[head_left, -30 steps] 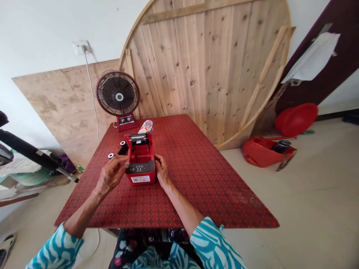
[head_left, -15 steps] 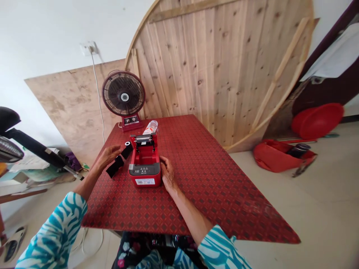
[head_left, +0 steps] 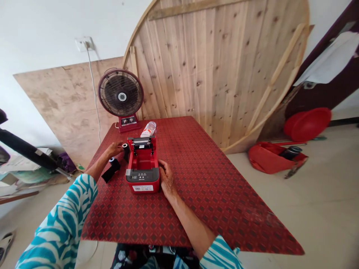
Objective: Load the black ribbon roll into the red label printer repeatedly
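Note:
A red label printer [head_left: 142, 186] with a dark grey front panel stands on the table, its lid tipped back and its inside showing. My right hand [head_left: 168, 180] rests along its right side, thumb and fingers apart against the casing. To the left, my left hand [head_left: 114, 149] stretches its fingers to a black ribbon roll [head_left: 126, 154] with a white core, which stands close beside the printer. Fingertips seem to touch the roll's top; the thumb is hidden. A second black ribbon roll [head_left: 110, 173], partly unwound, lies below that hand.
Behind the printer lies a clear plastic bottle [head_left: 148, 129]. A dark red fan [head_left: 121, 95] stands at the back left of the red patterned table [head_left: 213, 194]. On the floor to the right are a red bag [head_left: 262, 158] and a red basin [head_left: 307, 124].
My left hand has moved forward to the roll beside the printer. The second roll has turned and now shows its white core. My right hand stays against the printer; the view has shifted slightly.

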A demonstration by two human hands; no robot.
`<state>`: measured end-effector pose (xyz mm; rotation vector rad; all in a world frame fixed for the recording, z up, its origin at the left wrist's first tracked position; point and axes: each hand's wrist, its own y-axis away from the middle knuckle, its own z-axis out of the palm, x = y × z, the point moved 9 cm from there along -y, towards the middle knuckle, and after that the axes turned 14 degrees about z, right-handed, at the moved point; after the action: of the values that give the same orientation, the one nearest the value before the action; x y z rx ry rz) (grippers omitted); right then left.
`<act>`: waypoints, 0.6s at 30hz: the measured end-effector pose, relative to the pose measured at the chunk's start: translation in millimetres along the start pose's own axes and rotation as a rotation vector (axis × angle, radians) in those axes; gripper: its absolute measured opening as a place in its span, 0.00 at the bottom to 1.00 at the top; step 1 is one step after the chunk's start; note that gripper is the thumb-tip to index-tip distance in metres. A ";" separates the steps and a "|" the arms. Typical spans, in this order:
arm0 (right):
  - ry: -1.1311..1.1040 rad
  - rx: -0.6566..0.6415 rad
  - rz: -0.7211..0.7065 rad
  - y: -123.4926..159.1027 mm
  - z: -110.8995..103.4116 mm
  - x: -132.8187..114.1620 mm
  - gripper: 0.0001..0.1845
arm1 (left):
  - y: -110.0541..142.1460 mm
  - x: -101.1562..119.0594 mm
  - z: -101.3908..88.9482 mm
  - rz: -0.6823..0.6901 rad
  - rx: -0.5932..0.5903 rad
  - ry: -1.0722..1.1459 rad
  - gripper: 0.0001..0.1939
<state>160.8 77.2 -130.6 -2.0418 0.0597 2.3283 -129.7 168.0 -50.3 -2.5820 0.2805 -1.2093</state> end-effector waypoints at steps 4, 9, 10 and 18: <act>0.017 -0.010 -0.002 1.0 0.5 -0.8 0.17 | -3.0 7.8 21.3 0.053 -0.146 0.028 0.19; 0.005 0.006 -0.008 1.3 -1.0 -1.1 0.16 | -6.5 7.8 26.4 0.066 -0.191 0.033 0.17; 0.005 0.007 -0.009 1.2 -1.1 -1.0 0.16 | -7.0 6.7 25.1 0.063 -0.186 0.030 0.16; 0.001 0.009 -0.002 0.4 -1.1 -1.1 0.18 | 0.8 4.5 -7.8 0.036 -0.012 0.062 0.20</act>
<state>162.0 76.7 -129.7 -2.0383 0.0674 2.3215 -132.9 164.6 -42.5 -2.5414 0.3472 -1.2801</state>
